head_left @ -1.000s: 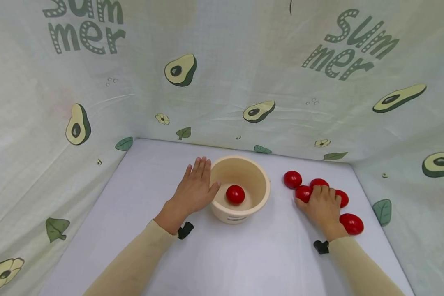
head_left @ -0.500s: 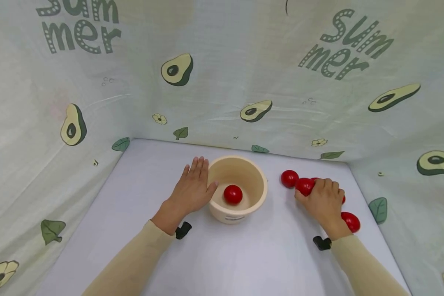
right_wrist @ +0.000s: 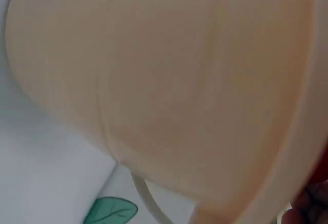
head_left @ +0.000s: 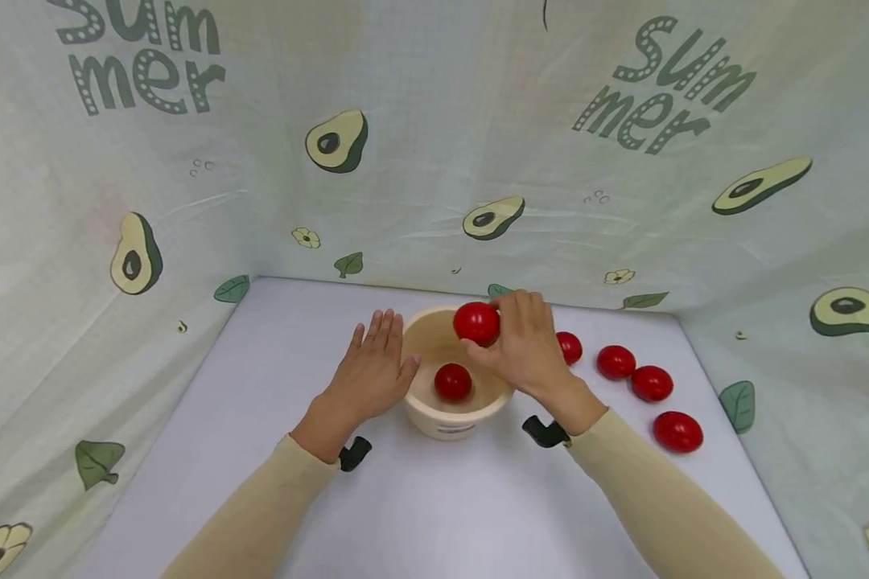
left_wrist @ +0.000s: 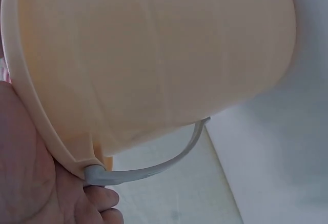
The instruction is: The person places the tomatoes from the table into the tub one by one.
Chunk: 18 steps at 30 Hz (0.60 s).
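Note:
A cream bucket (head_left: 423, 414) with a grey handle (left_wrist: 154, 170) stands mid-table, and a smooth, glossy red ball (head_left: 452, 383) lies inside it. My left hand (head_left: 365, 374) touches the bucket's left rim, its fingers straight and together. In the left wrist view the palm is right at the rim. Above the bucket's right side, my right hand (head_left: 529, 346) holds another red ball (head_left: 476, 323), slightly oval, between thumb and fingers. The right wrist view is mostly filled by the bucket wall (right_wrist: 164, 80), with fingertips at the lower right corner.
To the right of the bucket, several more red balls lie on the white table (head_left: 434, 507): one (head_left: 569, 347) beside my right hand, a touching pair (head_left: 652, 383) further right, and one (head_left: 677, 432) nearer me. A cloth (head_left: 405, 209) printed with avocados hangs around the table's back and sides.
My right hand has picked a red ball out of the group on the right and carried it left over the bucket. My left hand has stayed at the rim.

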Available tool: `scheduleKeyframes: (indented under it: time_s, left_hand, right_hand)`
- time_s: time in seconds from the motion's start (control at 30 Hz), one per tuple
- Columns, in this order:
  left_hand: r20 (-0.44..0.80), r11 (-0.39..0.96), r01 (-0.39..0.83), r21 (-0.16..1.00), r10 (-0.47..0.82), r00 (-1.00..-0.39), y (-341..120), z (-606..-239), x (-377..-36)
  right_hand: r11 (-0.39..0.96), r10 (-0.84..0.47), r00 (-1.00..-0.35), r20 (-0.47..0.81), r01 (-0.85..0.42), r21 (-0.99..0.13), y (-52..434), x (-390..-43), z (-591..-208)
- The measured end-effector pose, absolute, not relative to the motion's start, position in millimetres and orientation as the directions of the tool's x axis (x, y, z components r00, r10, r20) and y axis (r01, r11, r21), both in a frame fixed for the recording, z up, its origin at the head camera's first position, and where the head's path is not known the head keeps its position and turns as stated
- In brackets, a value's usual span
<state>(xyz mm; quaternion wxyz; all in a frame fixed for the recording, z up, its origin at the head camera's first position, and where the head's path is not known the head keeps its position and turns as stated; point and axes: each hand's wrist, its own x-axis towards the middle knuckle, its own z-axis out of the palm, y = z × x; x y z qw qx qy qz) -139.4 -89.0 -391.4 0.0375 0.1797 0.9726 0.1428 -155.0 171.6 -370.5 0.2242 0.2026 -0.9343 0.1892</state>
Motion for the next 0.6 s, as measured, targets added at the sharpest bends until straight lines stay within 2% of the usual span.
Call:
scheduleKeyframes:
  time_s: [0.2, 0.6]
  left_hand:
    - [-0.003, 0.888, 0.347, 0.301, 0.364, -0.931, -89, -396, -140]
    - [0.01, 0.884, 0.351, 0.308, 0.365, -0.931, -90, -399, -142]
  right_hand:
    - [0.832, -0.412, -0.809, 0.418, -0.522, -0.19, 147, -151, -392]
    - [0.84, -0.43, -0.831, 0.352, -0.511, -0.18, 142, -153, -401]
